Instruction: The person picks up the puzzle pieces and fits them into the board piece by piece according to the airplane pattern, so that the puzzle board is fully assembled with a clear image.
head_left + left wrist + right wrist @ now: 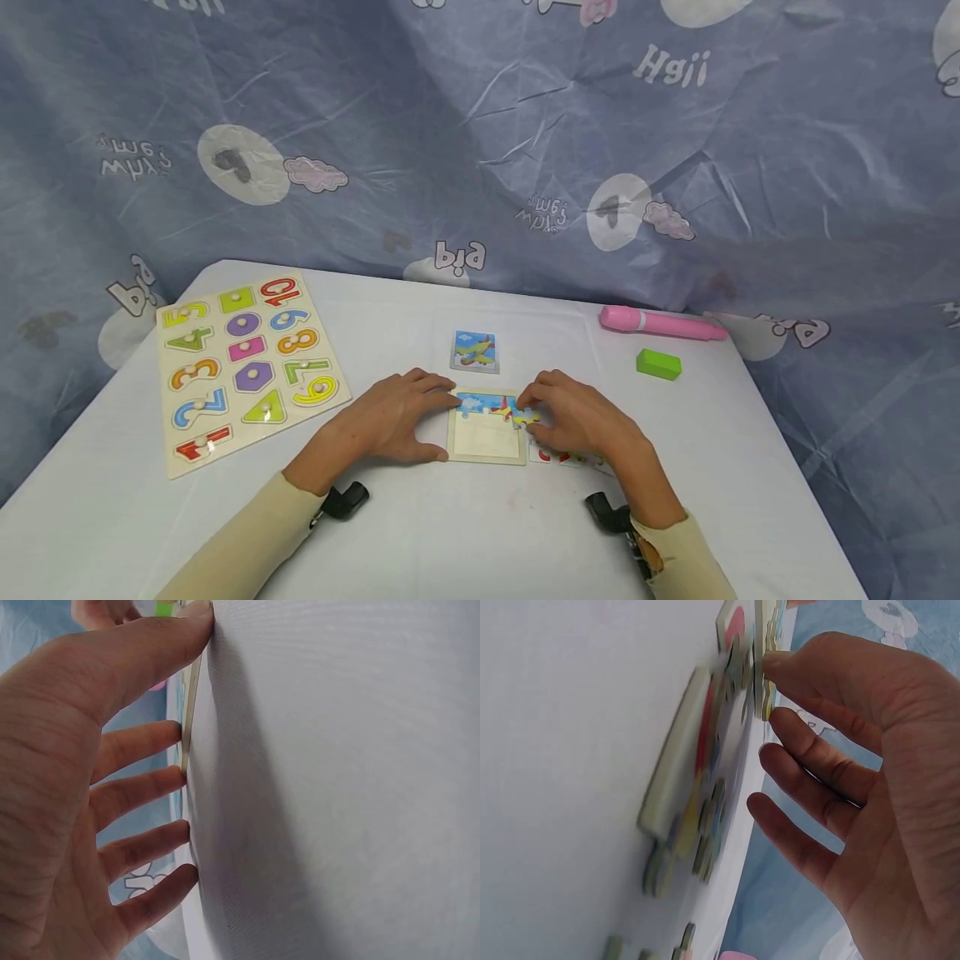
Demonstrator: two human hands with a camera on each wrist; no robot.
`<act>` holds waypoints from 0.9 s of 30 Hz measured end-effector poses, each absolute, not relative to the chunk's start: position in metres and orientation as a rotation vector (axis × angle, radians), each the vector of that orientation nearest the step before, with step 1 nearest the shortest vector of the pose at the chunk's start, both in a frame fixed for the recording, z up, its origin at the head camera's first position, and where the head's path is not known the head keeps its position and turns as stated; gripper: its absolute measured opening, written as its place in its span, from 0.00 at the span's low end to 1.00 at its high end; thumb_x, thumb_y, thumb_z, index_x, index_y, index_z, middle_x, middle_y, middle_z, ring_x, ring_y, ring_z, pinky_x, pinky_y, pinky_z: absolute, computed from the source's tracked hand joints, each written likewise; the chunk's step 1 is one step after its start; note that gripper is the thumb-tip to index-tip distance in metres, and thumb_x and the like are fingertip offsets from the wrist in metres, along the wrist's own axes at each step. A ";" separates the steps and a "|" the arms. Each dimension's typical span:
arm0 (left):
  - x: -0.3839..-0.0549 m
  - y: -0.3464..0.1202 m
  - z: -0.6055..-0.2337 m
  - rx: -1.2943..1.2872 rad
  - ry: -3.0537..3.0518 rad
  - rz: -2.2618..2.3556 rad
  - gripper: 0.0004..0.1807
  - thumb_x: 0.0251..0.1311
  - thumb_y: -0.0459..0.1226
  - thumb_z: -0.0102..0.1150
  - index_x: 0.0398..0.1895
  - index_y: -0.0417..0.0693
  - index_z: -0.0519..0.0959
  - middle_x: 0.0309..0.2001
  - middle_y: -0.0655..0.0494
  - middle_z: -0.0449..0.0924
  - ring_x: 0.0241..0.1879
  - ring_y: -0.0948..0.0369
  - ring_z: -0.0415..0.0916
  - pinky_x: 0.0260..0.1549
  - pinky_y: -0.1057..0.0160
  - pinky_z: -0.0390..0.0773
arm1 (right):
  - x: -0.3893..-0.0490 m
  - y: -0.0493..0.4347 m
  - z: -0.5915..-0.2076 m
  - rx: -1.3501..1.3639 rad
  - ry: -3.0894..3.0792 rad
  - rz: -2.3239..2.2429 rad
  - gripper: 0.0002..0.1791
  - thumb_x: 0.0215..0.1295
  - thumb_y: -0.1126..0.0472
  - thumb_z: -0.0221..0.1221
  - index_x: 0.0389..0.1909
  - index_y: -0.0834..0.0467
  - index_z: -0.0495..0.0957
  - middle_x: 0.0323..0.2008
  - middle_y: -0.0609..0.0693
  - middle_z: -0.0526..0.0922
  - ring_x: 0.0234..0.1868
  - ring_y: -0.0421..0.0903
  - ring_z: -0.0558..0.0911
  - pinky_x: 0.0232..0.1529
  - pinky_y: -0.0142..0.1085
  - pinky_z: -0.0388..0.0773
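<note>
In the head view a shallow wooden puzzle tray (486, 442) lies in front of me, its top row filled with blue-sky airplane pieces (480, 403). My left hand (393, 418) rests at the tray's left side, fingers spread, thumb by the lower corner; the left wrist view has the fingertips along the tray edge (190, 712). My right hand (577, 412) pinches a yellow-and-blue puzzle piece (528, 418) between thumb and fingers at the tray's right edge. Loose puzzle pieces (679, 757) lie under the right hand, partly hidden from above.
An airplane picture card (475, 352) lies just behind the tray. At the left is a large number-and-shape board (251, 377). A green block (658, 364) and a pink marker-shaped object (663, 323) lie at the back right, before a printed blue-grey cloth (480, 150).
</note>
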State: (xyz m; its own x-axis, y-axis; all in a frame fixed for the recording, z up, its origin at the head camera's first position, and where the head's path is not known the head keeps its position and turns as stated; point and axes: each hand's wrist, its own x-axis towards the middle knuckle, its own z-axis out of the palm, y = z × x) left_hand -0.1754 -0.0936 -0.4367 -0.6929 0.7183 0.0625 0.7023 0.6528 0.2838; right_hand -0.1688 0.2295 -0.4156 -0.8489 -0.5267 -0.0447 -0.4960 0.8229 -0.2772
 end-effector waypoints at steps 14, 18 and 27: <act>-0.176 -0.093 -0.438 1.201 2.811 0.430 0.40 0.56 0.62 0.76 0.71 0.58 0.81 0.73 0.57 0.75 0.72 0.53 0.71 0.63 0.46 0.79 | -0.167 0.211 -0.411 -0.871 2.880 -0.359 0.16 0.65 0.57 0.72 0.53 0.46 0.89 0.51 0.41 0.82 0.49 0.40 0.77 0.53 0.40 0.83; -0.176 -0.093 -0.438 1.203 2.817 0.434 0.40 0.56 0.62 0.77 0.70 0.58 0.81 0.73 0.57 0.76 0.71 0.53 0.71 0.63 0.46 0.79 | -0.166 0.206 -0.410 -0.875 2.874 -0.353 0.15 0.64 0.58 0.72 0.52 0.47 0.88 0.51 0.42 0.82 0.50 0.41 0.78 0.54 0.42 0.83; -0.177 -0.093 -0.438 1.186 2.805 0.459 0.40 0.56 0.62 0.77 0.70 0.59 0.82 0.73 0.57 0.76 0.71 0.53 0.71 0.64 0.45 0.78 | -0.167 0.197 -0.413 -0.885 2.861 -0.344 0.15 0.65 0.57 0.72 0.52 0.48 0.89 0.50 0.42 0.82 0.50 0.40 0.78 0.54 0.42 0.82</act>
